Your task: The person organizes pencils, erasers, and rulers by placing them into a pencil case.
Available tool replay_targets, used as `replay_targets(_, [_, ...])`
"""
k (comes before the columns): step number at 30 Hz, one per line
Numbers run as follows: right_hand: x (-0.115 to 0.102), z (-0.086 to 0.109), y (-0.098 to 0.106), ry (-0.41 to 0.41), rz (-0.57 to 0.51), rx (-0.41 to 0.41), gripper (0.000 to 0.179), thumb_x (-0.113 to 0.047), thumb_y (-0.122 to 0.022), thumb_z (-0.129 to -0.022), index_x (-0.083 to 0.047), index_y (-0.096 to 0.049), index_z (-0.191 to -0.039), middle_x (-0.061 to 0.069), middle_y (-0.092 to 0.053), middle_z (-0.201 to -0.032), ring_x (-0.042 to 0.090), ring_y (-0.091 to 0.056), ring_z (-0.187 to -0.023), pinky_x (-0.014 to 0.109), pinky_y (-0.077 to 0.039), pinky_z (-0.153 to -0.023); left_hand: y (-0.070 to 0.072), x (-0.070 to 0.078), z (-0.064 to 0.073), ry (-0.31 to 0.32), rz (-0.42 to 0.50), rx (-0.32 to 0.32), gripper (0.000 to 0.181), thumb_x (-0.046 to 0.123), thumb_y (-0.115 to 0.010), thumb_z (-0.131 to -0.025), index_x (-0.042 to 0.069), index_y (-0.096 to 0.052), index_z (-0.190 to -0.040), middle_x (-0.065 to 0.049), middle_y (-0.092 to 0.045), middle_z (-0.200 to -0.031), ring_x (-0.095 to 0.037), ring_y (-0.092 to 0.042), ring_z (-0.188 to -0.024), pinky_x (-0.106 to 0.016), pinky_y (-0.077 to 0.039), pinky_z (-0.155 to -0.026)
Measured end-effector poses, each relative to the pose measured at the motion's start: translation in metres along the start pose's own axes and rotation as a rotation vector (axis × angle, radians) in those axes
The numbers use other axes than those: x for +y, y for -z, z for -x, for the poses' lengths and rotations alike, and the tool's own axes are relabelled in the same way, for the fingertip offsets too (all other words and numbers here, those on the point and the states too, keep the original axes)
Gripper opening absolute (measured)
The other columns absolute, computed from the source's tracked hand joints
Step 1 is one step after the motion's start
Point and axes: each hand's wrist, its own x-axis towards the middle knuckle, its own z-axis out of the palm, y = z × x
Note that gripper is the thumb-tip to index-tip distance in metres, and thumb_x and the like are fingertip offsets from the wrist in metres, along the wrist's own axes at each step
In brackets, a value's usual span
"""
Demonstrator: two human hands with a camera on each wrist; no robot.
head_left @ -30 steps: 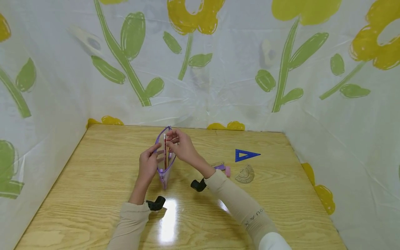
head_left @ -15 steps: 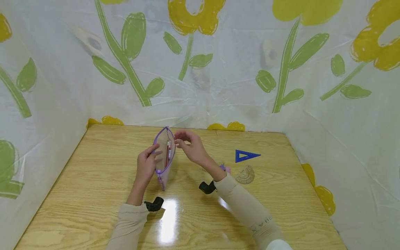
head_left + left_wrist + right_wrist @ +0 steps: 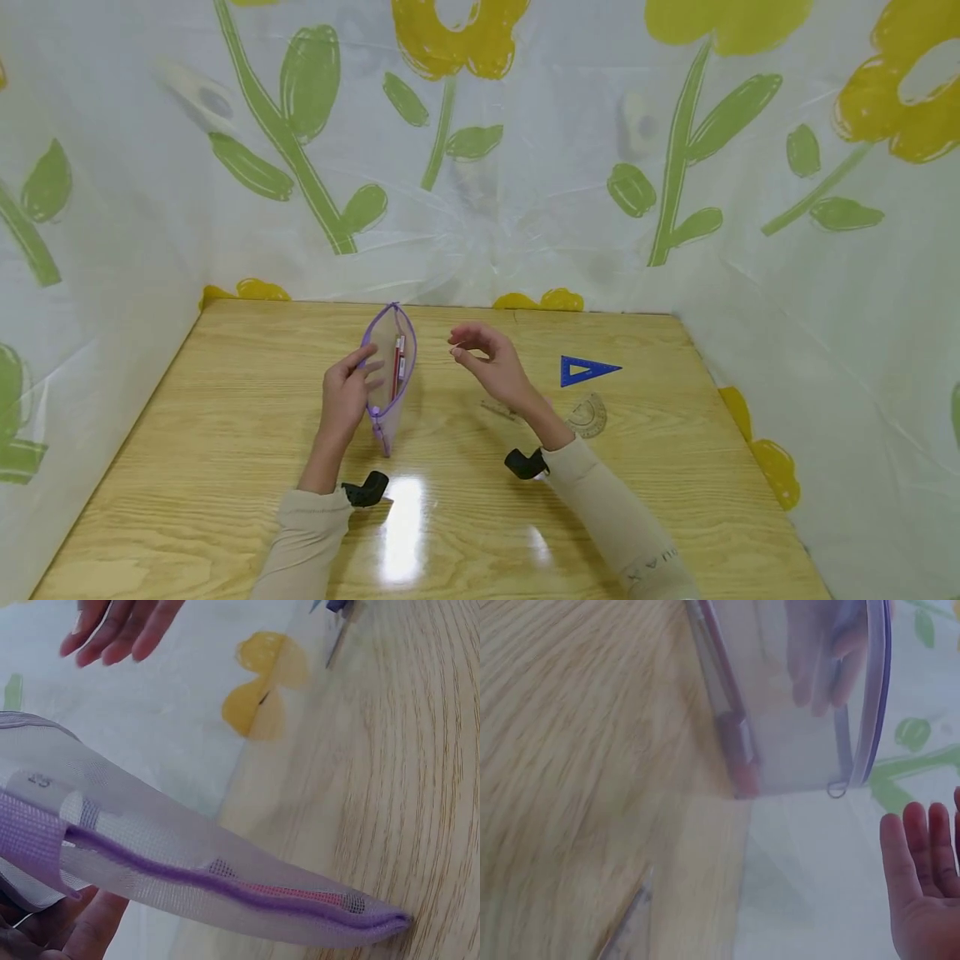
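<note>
A see-through mesh pencil pouch [image 3: 392,423] with purple zip edging stands on the table, its mouth spread wide. My left hand [image 3: 343,402] grips the pouch's left side. Inside lie a red pencil [image 3: 395,377] and a small whitish item [image 3: 402,367] beside it. To the right of the pouch, apart from it, my right hand [image 3: 498,368] hangs in the air with relaxed fingers and holds nothing. The left wrist view has the pouch's mesh side [image 3: 165,847] up close, with contents showing faintly. In the right wrist view, left-hand fingers [image 3: 817,667] show through the mesh.
A blue set square [image 3: 567,372] lies at the right, with a clear protractor [image 3: 591,417] nearer to me. Another clear drawing tool [image 3: 498,409] is partly behind the right wrist. Flower-printed cloth [image 3: 525,208] hangs around the table [image 3: 225,400].
My right hand has drawn out of the pouch and moved right, away from it. The red pencil, upright at the mouth earlier, now lies lower inside. My left hand still holds the pouch.
</note>
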Motion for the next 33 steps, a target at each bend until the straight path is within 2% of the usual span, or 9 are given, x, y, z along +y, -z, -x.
replay_targets(3, [0.004,0.007,0.007,0.011,-0.006,-0.01,0.029,-0.002,-0.062,-0.099,0.003,-0.061,-0.128,0.023,-0.065,-0.12,0.031,-0.065,-0.109,0.032,-0.063,-0.092,0.0,0.001,0.0,0.005,0.008,-0.01,0.047,-0.002,-0.029,-0.103,-0.009,-0.047,-0.146,-0.02,-0.046,-0.154,-0.038,-0.054,-0.132,-0.031,-0.057,-0.1])
replay_targets(7, [0.011,0.014,0.017,0.017,-0.041,-0.014,0.03,0.001,-0.061,-0.099,0.006,-0.059,-0.128,0.025,-0.064,-0.119,0.04,-0.064,-0.11,0.032,-0.063,-0.092,-0.001,0.003,0.0,0.007,0.015,-0.021,0.047,-0.002,-0.028,-0.104,-0.01,-0.047,-0.146,-0.02,-0.045,-0.154,-0.037,-0.053,-0.133,-0.036,-0.056,-0.103])
replay_targets(10, [0.017,0.019,0.024,-0.008,-0.065,-0.013,0.03,0.0,-0.061,-0.099,0.006,-0.059,-0.129,0.024,-0.064,-0.119,0.043,-0.062,-0.111,0.033,-0.063,-0.092,-0.001,0.003,0.001,0.006,0.006,-0.023,0.047,-0.002,-0.028,-0.104,-0.009,-0.047,-0.146,-0.02,-0.045,-0.154,-0.037,-0.053,-0.133,-0.035,-0.056,-0.103])
replay_targets(13, [0.022,0.025,0.032,-0.036,-0.054,-0.007,0.031,-0.002,-0.062,-0.099,0.003,-0.06,-0.129,0.021,-0.065,-0.12,0.041,-0.063,-0.112,0.031,-0.062,-0.094,-0.001,0.003,0.002,0.004,-0.004,-0.025,0.047,-0.002,-0.028,-0.104,-0.008,-0.047,-0.146,-0.02,-0.046,-0.154,-0.037,-0.053,-0.133,-0.032,-0.056,-0.102])
replay_targets(18, [0.03,0.035,0.044,-0.071,-0.003,-0.019,0.03,-0.002,-0.065,-0.097,0.0,-0.062,-0.127,0.031,-0.062,-0.122,0.036,-0.064,-0.112,0.026,-0.06,-0.094,-0.001,0.004,0.001,0.01,-0.005,-0.026,0.047,-0.001,-0.028,-0.104,-0.008,-0.046,-0.147,-0.019,-0.046,-0.154,-0.036,-0.053,-0.134,-0.031,-0.056,-0.102])
replay_targets(21, [0.033,0.039,0.052,-0.109,-0.038,-0.06,0.032,0.002,-0.067,-0.095,0.004,-0.06,-0.126,0.038,-0.057,-0.125,0.045,-0.06,-0.115,0.027,-0.061,-0.092,-0.002,0.004,0.001,0.017,0.002,-0.03,0.047,-0.001,-0.027,-0.104,-0.008,-0.046,-0.147,-0.019,-0.045,-0.155,-0.036,-0.053,-0.134,-0.032,-0.056,-0.103])
replay_targets(25, [0.038,0.045,0.062,-0.139,-0.081,-0.126,0.037,0.005,-0.068,-0.093,0.014,-0.055,-0.127,0.041,-0.054,-0.127,0.058,-0.052,-0.118,0.028,-0.061,-0.093,-0.001,0.004,0.0,0.023,0.006,-0.028,0.047,-0.002,-0.028,-0.104,-0.008,-0.046,-0.147,-0.019,-0.045,-0.155,-0.035,-0.053,-0.134,-0.033,-0.055,-0.104])
replay_targets(29, [0.039,0.051,0.071,-0.167,-0.011,-0.176,0.037,0.004,-0.069,-0.093,0.013,-0.057,-0.127,0.037,-0.057,-0.126,0.054,-0.055,-0.12,0.027,-0.06,-0.096,-0.001,0.003,-0.001,0.022,0.006,-0.026,0.047,-0.001,-0.028,-0.104,-0.008,-0.046,-0.147,-0.019,-0.045,-0.155,-0.036,-0.053,-0.133,-0.033,-0.056,-0.103])
replay_targets(33, [0.039,0.057,0.078,-0.213,0.074,-0.208,0.038,0.005,-0.068,-0.093,0.011,-0.058,-0.128,0.032,-0.06,-0.125,0.047,-0.058,-0.121,0.029,-0.059,-0.098,0.0,0.002,-0.002,0.019,0.0,-0.022,0.047,-0.003,-0.028,-0.103,-0.008,-0.046,-0.147,-0.02,-0.046,-0.154,-0.037,-0.054,-0.132,-0.027,-0.058,-0.098])
